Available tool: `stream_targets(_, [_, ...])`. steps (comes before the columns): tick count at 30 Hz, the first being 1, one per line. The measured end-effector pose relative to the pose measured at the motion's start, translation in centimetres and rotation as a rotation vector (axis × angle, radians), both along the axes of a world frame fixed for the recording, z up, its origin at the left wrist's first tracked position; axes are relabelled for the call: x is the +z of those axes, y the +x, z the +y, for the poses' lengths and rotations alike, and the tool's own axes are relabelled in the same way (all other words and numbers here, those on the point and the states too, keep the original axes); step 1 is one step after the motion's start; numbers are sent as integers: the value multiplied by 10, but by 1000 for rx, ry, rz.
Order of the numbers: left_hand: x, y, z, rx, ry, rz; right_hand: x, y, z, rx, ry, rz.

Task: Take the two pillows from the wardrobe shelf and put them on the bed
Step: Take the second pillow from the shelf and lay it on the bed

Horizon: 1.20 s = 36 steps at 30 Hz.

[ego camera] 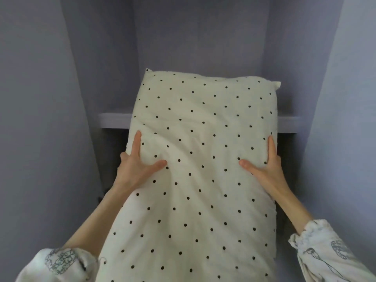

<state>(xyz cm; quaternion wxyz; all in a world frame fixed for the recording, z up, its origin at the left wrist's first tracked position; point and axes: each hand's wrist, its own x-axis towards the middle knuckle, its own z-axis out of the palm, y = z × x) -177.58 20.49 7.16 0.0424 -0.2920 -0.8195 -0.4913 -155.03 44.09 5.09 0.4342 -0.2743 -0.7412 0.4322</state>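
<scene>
Patterned white sleeves (pixel 59 263) are seen at the bottom corners, and between them a cream pillow (pixel 201 169) with black dots is held. Its left edge is gripped by the left hand (pixel 138 161) and its right edge by the right hand (pixel 264 165), thumbs pressed on top. Its far end is seen over the wardrobe shelf (pixel 114 120).

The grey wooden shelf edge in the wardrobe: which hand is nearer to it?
Left, only slightly. The left hand holds the dotted cream pillow just below the shelf edge; the right hand grips slightly lower.
</scene>
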Motion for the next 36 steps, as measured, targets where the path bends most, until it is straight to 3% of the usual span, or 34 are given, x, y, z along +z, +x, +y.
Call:
stream_targets(11, [-46, 142, -121, 232, 34, -97, -28, 70, -69, 296, -53, -25])
stream_targets(17, [-48, 194, -209, 426, 64, -6, -37, 63, -133, 490, -82, -20])
stream_targets(31, [-55, 279, -475, 930, 100, 164, -37, -13, -389, 933, 48, 24])
stream_targets(36, [-54, 291, -564, 1019, 87, 208, -37, -39, -487, 1053, 23, 25])
